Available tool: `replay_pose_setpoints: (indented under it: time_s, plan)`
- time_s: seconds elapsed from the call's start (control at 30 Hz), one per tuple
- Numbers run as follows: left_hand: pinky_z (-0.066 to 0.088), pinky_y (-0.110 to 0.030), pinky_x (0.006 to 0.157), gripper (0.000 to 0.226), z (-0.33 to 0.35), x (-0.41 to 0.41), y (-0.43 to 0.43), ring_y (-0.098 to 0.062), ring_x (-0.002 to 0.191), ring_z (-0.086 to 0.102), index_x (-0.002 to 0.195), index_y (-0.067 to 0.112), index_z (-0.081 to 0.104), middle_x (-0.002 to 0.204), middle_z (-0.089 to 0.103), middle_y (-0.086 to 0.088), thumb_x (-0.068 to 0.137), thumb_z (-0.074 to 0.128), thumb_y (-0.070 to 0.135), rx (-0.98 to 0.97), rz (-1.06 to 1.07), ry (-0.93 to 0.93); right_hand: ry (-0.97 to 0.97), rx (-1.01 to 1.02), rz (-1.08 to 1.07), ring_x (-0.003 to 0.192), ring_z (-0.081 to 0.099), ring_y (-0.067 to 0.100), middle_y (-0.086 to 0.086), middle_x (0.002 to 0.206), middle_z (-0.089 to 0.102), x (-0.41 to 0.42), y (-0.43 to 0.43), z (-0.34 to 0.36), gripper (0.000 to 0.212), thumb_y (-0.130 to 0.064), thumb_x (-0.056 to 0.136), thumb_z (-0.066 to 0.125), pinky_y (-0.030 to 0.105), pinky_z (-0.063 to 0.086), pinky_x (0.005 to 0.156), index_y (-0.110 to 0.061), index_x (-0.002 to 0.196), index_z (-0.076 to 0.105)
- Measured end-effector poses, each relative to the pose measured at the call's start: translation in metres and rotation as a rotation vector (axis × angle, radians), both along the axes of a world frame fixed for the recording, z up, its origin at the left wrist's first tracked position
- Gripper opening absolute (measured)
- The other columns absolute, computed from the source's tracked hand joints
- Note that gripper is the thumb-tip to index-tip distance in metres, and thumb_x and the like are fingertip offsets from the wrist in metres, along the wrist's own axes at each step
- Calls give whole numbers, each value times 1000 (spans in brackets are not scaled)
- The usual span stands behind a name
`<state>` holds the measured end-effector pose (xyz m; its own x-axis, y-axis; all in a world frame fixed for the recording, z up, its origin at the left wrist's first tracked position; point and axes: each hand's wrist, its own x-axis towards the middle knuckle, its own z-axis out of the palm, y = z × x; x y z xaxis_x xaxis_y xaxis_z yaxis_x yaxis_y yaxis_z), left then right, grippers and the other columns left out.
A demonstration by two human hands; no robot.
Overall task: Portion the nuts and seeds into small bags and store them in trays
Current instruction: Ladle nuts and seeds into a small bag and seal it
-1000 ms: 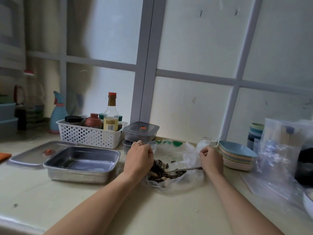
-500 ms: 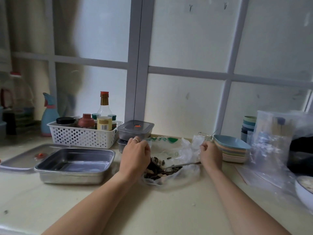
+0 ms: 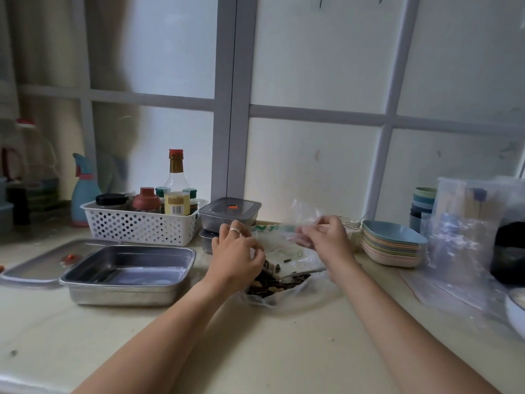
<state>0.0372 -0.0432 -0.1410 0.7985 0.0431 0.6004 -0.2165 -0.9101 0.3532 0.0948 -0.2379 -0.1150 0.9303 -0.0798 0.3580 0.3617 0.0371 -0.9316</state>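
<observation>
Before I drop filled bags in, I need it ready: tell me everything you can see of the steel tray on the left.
The steel tray is a shallow rectangular pan of shiny metal with rounded corners and a rolled rim. It sits level and uncovered on the counter, showing only reflections inside. A grey lid with an orange tab lies against its left corner. The left hand is to its right, apart from it.
</observation>
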Motion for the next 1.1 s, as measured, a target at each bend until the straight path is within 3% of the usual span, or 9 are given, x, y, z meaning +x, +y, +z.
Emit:
replay_pose_setpoints:
  time_s: [0.07,0.23,0.4,0.53,0.67,0.77,0.9,1.03,1.1]
  plan:
    - [22,-32,91,34,1,-3,-1,-17,118,29,99,30,78,121,39,8,93,47,43,-57,-35,74,88,20,53,84,78,29,19,96,77,-1,7,-7,25,3,95,65,45,63,84,-10,106,47]
    - [23,-35,92,52,8,-8,-3,-14,117,29,96,32,81,120,45,9,82,40,59,-298,-123,94,156,113,141,85,78,29,19,93,78,-10,19,-7,25,4,95,66,42,64,82,-8,107,48]
    - [31,-39,96,15,11,-5,-5,-15,116,35,84,32,81,110,54,10,88,72,42,-470,-107,20,113,28,106,89,78,28,17,99,78,-15,24,-5,22,-4,94,68,44,64,83,-10,105,50]
    - [31,-38,91,17,11,-3,-2,-19,113,38,78,32,77,107,57,5,90,65,36,-497,-68,14,-25,-335,-197,87,69,19,1,101,67,-19,28,-7,34,-20,92,72,26,53,69,-18,112,44]
    - [32,-37,89,23,11,-2,-3,-19,111,40,75,29,75,105,60,5,92,61,35,-488,-32,-2,-393,-493,-382,94,56,13,-2,106,54,-22,32,-3,18,-14,90,71,21,47,79,-21,103,61]
    - [35,-38,94,24,10,1,0,-19,110,46,70,33,73,97,63,6,89,61,42,-533,-77,-37,-463,-573,-176,87,61,4,-9,96,64,-27,34,0,8,-19,93,69,13,46,74,-25,89,74]
    - [41,-36,84,23,7,1,3,-13,100,54,67,35,71,86,66,8,87,66,45,-568,-149,-99,-306,-573,160,84,67,5,-12,88,74,-31,39,-6,10,-29,97,67,22,54,79,-28,96,77]
    - [34,-15,65,32,9,-3,5,-1,81,53,64,34,68,67,61,16,96,68,33,-548,-225,-119,-238,-489,315,90,74,16,-2,97,79,-24,33,-9,15,-17,94,74,34,60,89,-20,109,77]
    - [34,-15,67,34,9,-2,4,-2,80,53,64,35,66,67,62,19,97,67,32,-503,-241,-126,-206,-474,328,88,76,20,1,96,79,-23,31,-10,17,-11,95,72,36,61,88,-17,110,78]
